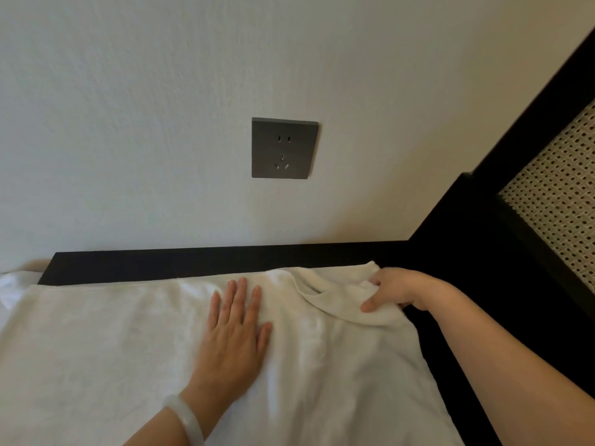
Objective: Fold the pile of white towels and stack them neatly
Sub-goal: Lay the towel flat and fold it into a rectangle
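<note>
While the left hand (236, 320) presses flat on the white terry towel (96, 349), the right hand (391, 289) pinches its far right corner, seemingly folded back, near the black wooden ledge (193, 260).

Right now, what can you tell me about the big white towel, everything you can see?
The white towel looks like soft terry cloth and lies spread flat, a bit wrinkled, over a dark surface. Its far right corner is lifted and curled over. The left hand presses flat on its middle, while the right hand pinches the raised corner. Its near edge runs out of view.
</note>
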